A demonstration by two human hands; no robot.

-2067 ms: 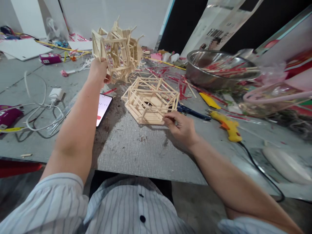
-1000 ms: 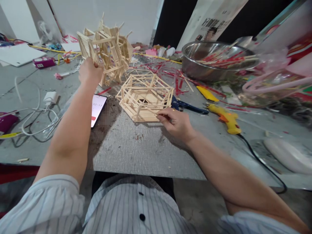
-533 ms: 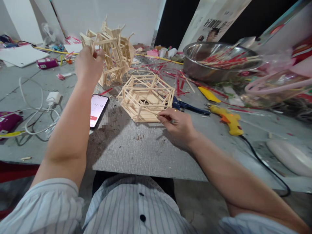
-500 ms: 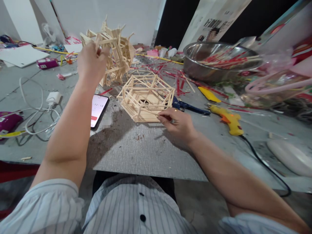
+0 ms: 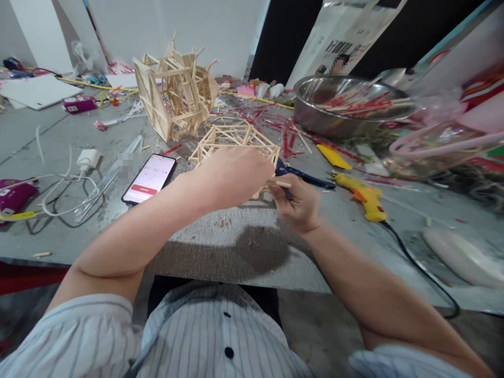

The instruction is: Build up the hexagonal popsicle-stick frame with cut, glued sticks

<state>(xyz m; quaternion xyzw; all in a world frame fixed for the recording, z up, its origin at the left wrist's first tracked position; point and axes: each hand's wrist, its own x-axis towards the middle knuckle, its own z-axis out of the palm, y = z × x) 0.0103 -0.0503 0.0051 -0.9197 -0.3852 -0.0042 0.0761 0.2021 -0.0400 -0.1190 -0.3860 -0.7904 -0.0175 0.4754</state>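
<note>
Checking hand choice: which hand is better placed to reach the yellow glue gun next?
Probably the right hand: nearer the glue gun, though it seems to hold a stick; the left hand is farther off.

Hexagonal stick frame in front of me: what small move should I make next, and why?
I'd probably lift your left hand slightly: it covers much of the hexagonal stick frame, while your right hand pinches a wooden stick close by. That should let you see how the two line up; whether they touch is hidden.
</note>
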